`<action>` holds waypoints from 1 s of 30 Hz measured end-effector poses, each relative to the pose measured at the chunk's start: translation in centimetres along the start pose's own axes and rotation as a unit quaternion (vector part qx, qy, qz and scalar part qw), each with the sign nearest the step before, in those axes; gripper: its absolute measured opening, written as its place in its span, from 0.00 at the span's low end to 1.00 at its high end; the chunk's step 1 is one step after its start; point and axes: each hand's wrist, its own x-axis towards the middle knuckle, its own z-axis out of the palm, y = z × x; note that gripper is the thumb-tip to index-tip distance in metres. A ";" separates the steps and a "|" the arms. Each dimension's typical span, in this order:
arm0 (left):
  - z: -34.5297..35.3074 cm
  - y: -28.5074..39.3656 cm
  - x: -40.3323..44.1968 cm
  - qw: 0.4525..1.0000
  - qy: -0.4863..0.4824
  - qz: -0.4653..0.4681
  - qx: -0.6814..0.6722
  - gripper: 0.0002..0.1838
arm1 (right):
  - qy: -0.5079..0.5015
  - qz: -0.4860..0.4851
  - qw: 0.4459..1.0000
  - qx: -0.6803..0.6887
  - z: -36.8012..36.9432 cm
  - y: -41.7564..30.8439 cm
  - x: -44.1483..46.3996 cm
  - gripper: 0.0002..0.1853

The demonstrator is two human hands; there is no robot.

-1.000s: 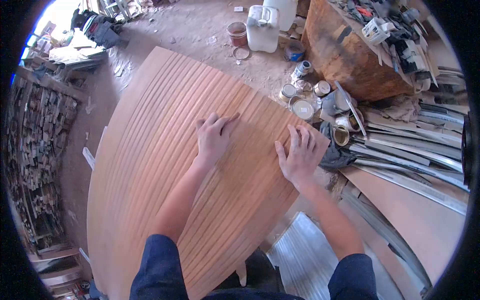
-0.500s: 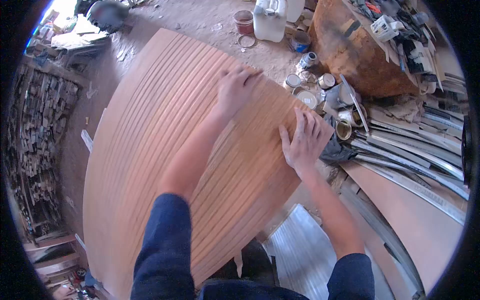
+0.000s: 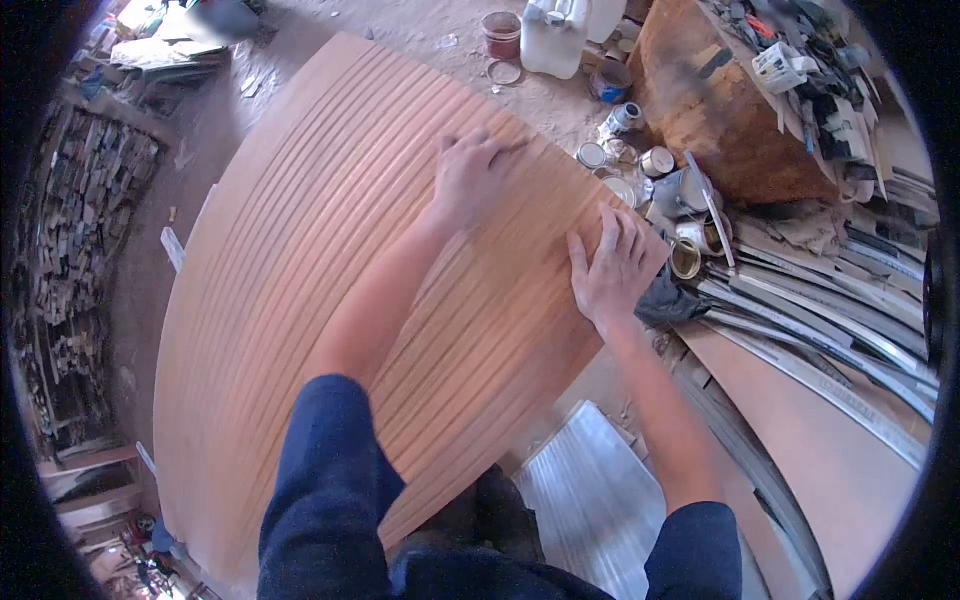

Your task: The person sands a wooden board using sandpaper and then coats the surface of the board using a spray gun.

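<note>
A large wooden panel (image 3: 300,270) with long parallel grooves spans the middle of the view, its far corner pointing up and away. My left hand (image 3: 470,180) rests on its upper right part with the fingers curled down. A small brownish edge shows at those fingertips, too little to name. Near the right corner of the panel, my right hand (image 3: 612,270) lies on the wood with its fingers spread.
Paint cans (image 3: 590,156) and a white jug (image 3: 552,40) stand on the floor beyond the panel. Long metal strips (image 3: 810,320) lie at right, below a rusty brown container (image 3: 720,110). Stacked wood pieces (image 3: 85,220) line the left. A silvery ribbed sheet (image 3: 590,490) sits below.
The view has shifted slightly, with the panel's far corner now higher in the picture. Both hands stay on the panel in nearly the same places.
</note>
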 end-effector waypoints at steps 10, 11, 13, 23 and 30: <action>2.9 1.2 4.3 1.000 -0.002 -0.024 0.002 0.14 | 0.002 -0.024 0.999 -0.039 -0.7 -0.1 1.0 0.33; 2.3 1.0 2.7 0.999 -0.001 -0.028 0.018 0.13 | -0.001 -0.027 0.999 -0.039 -0.8 -0.1 0.7 0.33; -1.1 -0.1 -2.4 0.999 -0.014 -0.049 0.017 0.13 | -0.004 -0.026 0.999 -0.021 -0.5 0.0 0.9 0.33; 3.4 0.5 4.6 0.999 0.031 -0.005 0.024 0.08 | -0.060 -0.057 0.997 0.006 -1.1 0.1 1.7 0.34; -1.8 0.2 -2.1 0.998 -0.009 -0.061 -0.007 0.10 | -0.100 -0.065 0.992 0.027 -1.0 0.7 2.1 0.33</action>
